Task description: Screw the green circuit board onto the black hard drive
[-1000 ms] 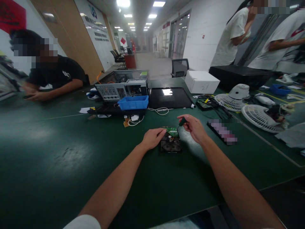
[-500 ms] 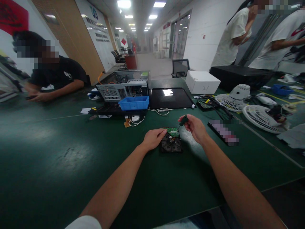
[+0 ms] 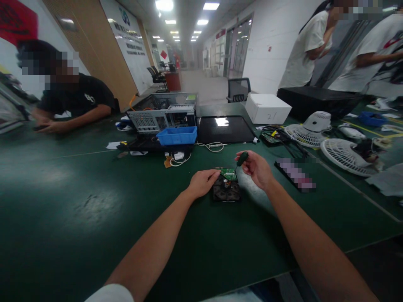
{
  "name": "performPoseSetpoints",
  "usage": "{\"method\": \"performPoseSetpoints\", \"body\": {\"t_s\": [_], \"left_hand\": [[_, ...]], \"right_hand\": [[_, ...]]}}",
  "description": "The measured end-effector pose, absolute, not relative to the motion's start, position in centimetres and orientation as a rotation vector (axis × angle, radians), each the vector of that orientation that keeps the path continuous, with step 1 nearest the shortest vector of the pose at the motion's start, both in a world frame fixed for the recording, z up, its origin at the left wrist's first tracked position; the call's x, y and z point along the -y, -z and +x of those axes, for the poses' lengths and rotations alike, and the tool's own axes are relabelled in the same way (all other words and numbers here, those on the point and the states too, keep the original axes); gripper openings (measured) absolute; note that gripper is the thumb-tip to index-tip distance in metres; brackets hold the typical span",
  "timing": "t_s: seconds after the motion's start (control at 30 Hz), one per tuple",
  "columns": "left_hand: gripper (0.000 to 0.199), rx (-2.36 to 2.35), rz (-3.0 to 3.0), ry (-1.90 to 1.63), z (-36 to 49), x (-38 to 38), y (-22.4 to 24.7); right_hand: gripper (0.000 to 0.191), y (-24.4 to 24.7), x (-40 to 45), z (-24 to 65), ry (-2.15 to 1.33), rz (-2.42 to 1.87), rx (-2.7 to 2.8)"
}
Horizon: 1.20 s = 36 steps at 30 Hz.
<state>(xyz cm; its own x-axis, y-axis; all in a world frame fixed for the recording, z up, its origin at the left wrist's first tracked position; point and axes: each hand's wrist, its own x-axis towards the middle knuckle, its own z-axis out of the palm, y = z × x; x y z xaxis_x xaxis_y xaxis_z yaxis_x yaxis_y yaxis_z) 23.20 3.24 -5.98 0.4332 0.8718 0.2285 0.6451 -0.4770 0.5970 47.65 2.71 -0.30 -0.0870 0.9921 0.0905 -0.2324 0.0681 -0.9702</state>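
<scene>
A black hard drive (image 3: 226,192) with a green circuit board (image 3: 229,173) at its far end lies flat on the table in front of me. My left hand (image 3: 203,183) grips the drive's left edge, fingertips beside the board. In my right hand (image 3: 256,167) is a screwdriver (image 3: 242,158) with a dark green handle. It is held tilted, its thin shaft pointing down to the right edge of the board. Whether the tip sits in a screw is too small to tell.
Beyond the drive stand a blue tray (image 3: 177,136), an opened computer case (image 3: 162,115) and a black panel (image 3: 225,129). On the right are a phone-like slab (image 3: 295,175), white fan parts (image 3: 346,155) and a white box (image 3: 268,109). A person (image 3: 75,96) sits at the far left.
The screwdriver handle has turned slightly in my right hand's fingers. My left hand and the hard drive stay in place.
</scene>
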Motion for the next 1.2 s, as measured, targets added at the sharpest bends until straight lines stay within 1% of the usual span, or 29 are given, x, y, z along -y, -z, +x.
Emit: {"method": "performPoseSetpoints", "body": {"t_s": [0.23, 0.53, 0.73, 0.93, 1.2], "left_hand": [[0.041, -1.27, 2.268, -0.739, 23.06, -3.4, 6.23], [0.041, -1.268, 2.263, -0.73, 23.08, -3.46, 6.39], [0.041, -1.286, 2.263, -0.711, 23.12, -3.35, 6.05], [0.041, -1.28, 2.266, -0.713, 23.11, -3.44, 6.17], [0.043, -1.263, 2.275, -0.733, 23.06, -3.41, 6.22]], "right_hand": [[0.033, 0.2, -2.76, 47.72, -1.299, -0.933, 1.141], [0.027, 0.59, -2.88, 47.82, -1.137, -0.956, 1.198], [0.021, 0.37, -2.7, 47.59, -1.159, -0.944, 1.151], [0.029, 0.43, -2.84, 47.87, -1.172, -0.948, 1.198], [0.028, 0.61, -3.02, 48.08, -1.177, -0.972, 1.222]]}}
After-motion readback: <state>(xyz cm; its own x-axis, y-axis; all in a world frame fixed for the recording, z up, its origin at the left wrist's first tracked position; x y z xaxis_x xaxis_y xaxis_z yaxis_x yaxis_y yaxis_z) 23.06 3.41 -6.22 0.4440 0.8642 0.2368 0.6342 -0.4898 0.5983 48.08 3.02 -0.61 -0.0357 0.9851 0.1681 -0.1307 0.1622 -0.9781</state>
